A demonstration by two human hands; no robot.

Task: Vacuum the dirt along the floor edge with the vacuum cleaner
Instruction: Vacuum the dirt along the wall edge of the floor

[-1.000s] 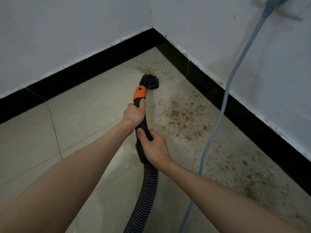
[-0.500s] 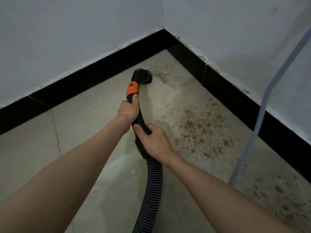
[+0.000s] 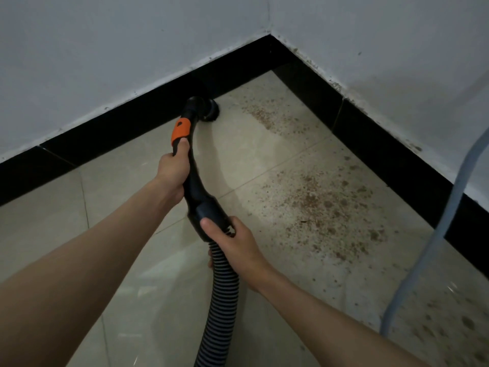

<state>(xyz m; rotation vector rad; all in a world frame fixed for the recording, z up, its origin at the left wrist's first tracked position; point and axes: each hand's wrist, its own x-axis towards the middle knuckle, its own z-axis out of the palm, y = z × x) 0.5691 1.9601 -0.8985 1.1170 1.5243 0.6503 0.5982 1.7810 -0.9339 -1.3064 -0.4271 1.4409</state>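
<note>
A black vacuum handle (image 3: 197, 189) with an orange band (image 3: 180, 129) ends in a round brush nozzle (image 3: 207, 110) that sits on the tile against the black skirting of the left wall. My left hand (image 3: 173, 169) grips the handle just below the orange band. My right hand (image 3: 231, 241) grips the lower collar where the ribbed hose (image 3: 218, 308) joins. Brown dirt (image 3: 321, 205) is scattered over the tile to the right, and a thinner patch of dirt (image 3: 267, 115) lies near the corner.
Two white walls meet at a corner (image 3: 270, 35) with black skirting (image 3: 383, 144) along both. A grey power cord (image 3: 434, 239) hangs down at the right and reaches the floor. More dirt (image 3: 455, 327) lies at the lower right.
The nozzle has moved left from the dirty corner patch to the left wall's skirting. My right hand has slid down the handle to the hose collar.
</note>
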